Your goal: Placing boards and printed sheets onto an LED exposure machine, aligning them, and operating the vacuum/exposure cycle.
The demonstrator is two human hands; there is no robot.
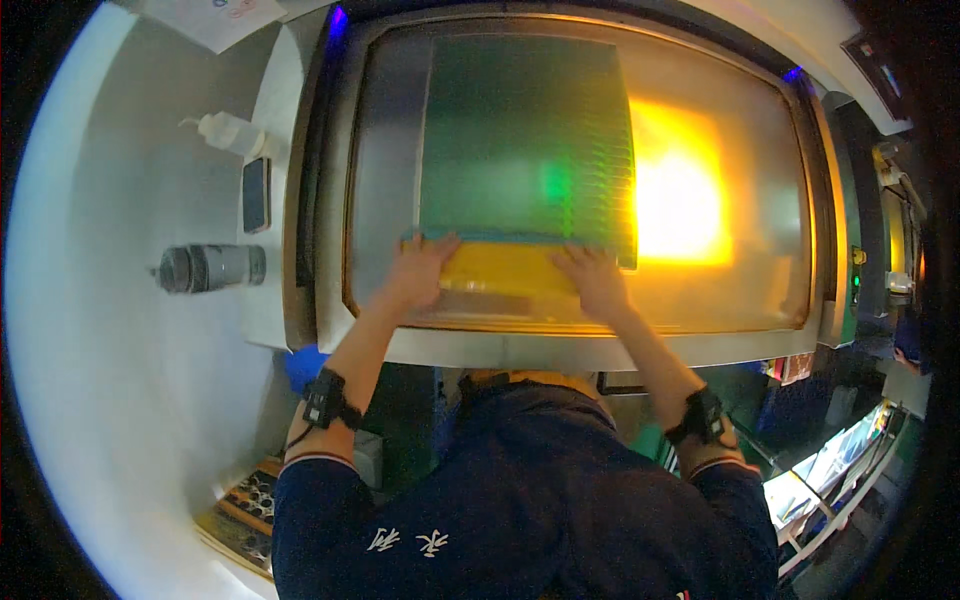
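Note:
A large green sheet or panel [510, 130] lies on the glass top of a framed, lit table [385, 150]. Across its near end runs a blue-edged amber strip or sheet [515, 268]; its exact kind I cannot tell. My left hand [420, 272] rests on the strip's left end, its fingers stretched forward to the blue edge. At the right end my right hand [597, 282] lies with fingers spread, fingertips by the same edge. Both hands look slightly blurred and press from above, closed round nothing.
A bright yellow light [685, 195] glows through the glass beside the green panel. On the left ledge are a white squeeze bottle [228, 132], a phone [257, 195] and a dark drinking bottle [210, 268] on its side. The table's raised frame [560, 348] runs along the near edge.

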